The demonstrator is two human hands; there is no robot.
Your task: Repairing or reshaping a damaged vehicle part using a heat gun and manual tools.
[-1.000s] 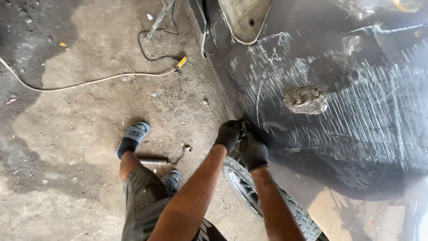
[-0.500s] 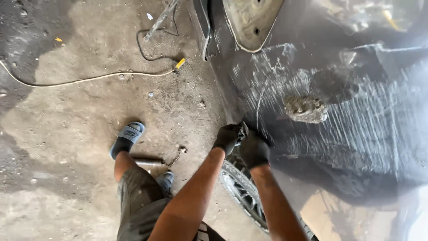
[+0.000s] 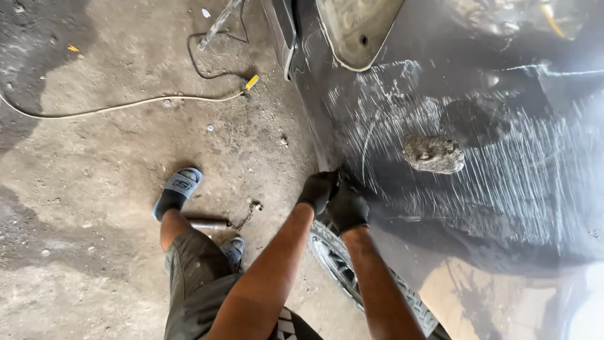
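Note:
Both my hands wear black gloves and are closed side by side on the lower edge of a dark car fender, right above the tyre. My left hand grips the edge on the left. My right hand presses against it on the right. What lies under the fingers is hidden. The fender is covered in pale sanding scratches. A grey crumpled lump rests on the panel, to the right of my hands and apart from them.
Dusty concrete floor lies to the left, with a pale cable ending in a yellow tip. A metal bar with a short chain lies by my sandalled feet. An empty headlight opening is at the top.
My hands stay clamped on the same spot of the fender edge. My left foot has shifted a little to the left, and the view has drifted slightly.

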